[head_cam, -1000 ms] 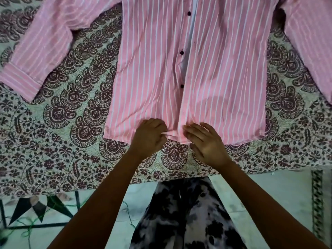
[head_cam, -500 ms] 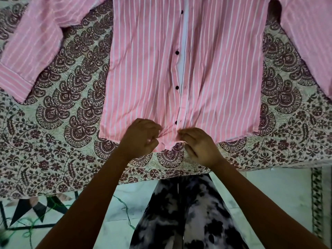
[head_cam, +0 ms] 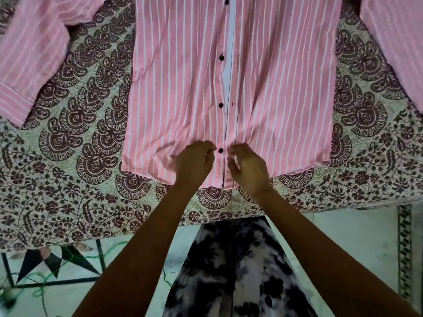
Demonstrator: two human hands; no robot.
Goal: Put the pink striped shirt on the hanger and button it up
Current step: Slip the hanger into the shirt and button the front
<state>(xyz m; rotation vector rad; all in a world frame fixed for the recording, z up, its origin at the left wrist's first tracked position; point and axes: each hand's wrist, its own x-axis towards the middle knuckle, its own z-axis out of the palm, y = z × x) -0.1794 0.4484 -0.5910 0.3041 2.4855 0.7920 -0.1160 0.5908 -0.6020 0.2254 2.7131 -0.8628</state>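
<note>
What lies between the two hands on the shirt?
In the head view, one dark button on the pink shirt's front edge lies between left hand and right hand.

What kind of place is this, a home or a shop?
Probably a home, perhaps a bedroom. The pink striped shirt lies on a printed bedspread that seems to cover a bed, and the patterned tile floor below has loose green thread on it.

no readable text, labels, brands or numbers on anything in view
</note>
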